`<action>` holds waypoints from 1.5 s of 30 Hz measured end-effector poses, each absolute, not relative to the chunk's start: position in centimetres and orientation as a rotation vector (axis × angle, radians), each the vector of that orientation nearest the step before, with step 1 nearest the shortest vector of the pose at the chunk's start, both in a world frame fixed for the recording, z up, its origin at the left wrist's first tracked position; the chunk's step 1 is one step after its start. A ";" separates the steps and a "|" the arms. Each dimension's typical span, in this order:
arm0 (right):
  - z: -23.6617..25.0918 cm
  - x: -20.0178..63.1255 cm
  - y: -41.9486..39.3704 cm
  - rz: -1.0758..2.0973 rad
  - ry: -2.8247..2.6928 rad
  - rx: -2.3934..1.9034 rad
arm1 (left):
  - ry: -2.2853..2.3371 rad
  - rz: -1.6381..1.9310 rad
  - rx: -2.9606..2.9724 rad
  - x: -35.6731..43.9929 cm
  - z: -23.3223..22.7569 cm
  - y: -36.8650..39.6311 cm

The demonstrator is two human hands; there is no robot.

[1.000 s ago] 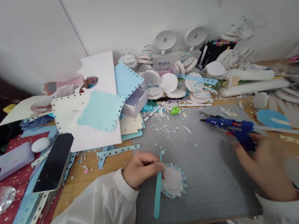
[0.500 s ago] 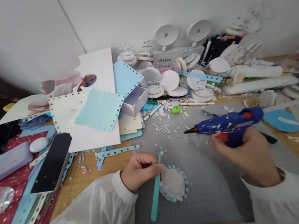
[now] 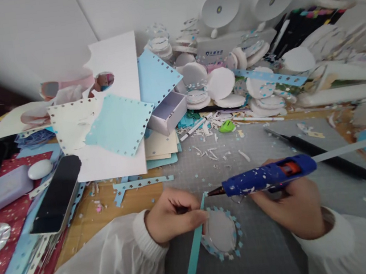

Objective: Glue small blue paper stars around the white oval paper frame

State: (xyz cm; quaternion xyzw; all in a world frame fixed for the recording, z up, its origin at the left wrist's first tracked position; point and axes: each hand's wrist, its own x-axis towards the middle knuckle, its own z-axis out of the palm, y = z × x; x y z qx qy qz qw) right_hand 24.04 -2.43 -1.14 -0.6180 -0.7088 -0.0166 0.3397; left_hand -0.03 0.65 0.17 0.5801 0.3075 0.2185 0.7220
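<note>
My left hand [image 3: 176, 214] pinches slim teal tweezers [image 3: 195, 256], their tip pointing away from me. At that tip is a tiny light-blue piece, too small to make out well. Wrapped around a blue hot glue gun [image 3: 262, 178] is my right hand [image 3: 290, 208]. The gun's dark nozzle points left and meets or nearly meets the tweezer tip. A white glue stick [image 3: 346, 149] juts from its rear. Below the nozzle, a round white disc [image 3: 221, 230] edged with small blue stars lies on the grey cutting mat [image 3: 260, 266], partly behind my left thumb and the tweezers.
A black-handled knife [image 3: 337, 157] lies on the mat's right side. A green punch-like piece [image 3: 227, 126] and paper scraps sit farther back. Stacked white discs [image 3: 221, 82] line the wall. Punched paper sheets [image 3: 119, 125], a small drawer box [image 3: 168, 112] and a phone [image 3: 57, 194] are left.
My right hand has brought the glue gun left and down, so its nozzle is now at the tweezer tip. My left hand keeps hold of the tweezers; the view has shifted slightly.
</note>
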 end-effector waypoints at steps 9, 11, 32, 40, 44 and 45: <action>-1.5 24.3 -2.5 -0.083 -1.839 -1.664 | 0.674 0.484 1.277 -0.1 0.2 0.7; -1.4 24.3 -2.4 -0.067 -1.846 -1.662 | 0.671 0.489 1.274 0.0 0.2 0.7; -1.9 24.3 -2.0 -0.277 -1.857 -1.620 | 0.687 0.496 1.284 0.0 0.0 0.6; -0.7 27.9 -1.5 -0.267 -1.372 -2.024 | 0.703 0.556 1.290 0.0 0.2 0.6; -0.9 31.5 -2.7 -0.333 -1.394 -2.113 | 0.703 0.609 1.238 0.0 0.1 0.6; -1.1 32.3 -3.0 -0.333 -1.396 -2.139 | 0.698 0.610 1.221 0.0 0.0 0.5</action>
